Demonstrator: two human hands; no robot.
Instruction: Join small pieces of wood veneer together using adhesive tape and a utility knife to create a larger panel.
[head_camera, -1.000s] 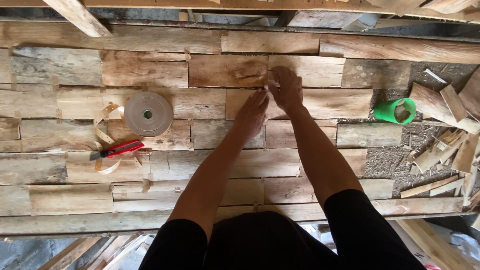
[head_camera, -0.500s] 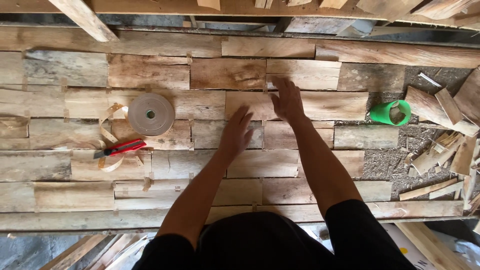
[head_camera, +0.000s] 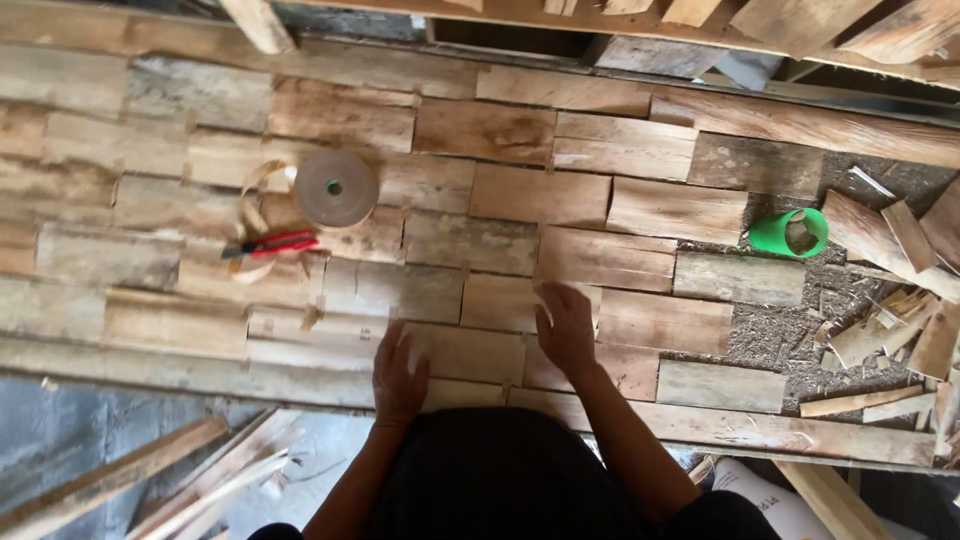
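Observation:
My left hand (head_camera: 398, 375) lies flat, fingers spread, on a wooden block in the near row of a surface of joined wood pieces (head_camera: 520, 190). My right hand (head_camera: 565, 325) rests palm down on a neighbouring block a little farther up and to the right. Neither hand holds anything. A roll of brown tape (head_camera: 335, 187) lies up and to the left of my left hand, with loose curls of tape beside it. A red-handled cutter (head_camera: 272, 244) lies just below the roll.
A green cup (head_camera: 790, 232) lies on its side on a bare chipboard patch at the right. Loose wood offcuts (head_camera: 905, 310) are piled at the far right. Long wooden slats (head_camera: 190, 480) lean below the near edge at lower left.
Both hands have drawn back from the middle rows toward me and now press flat on the near row. The view has shifted, so the boards sit lower in frame.

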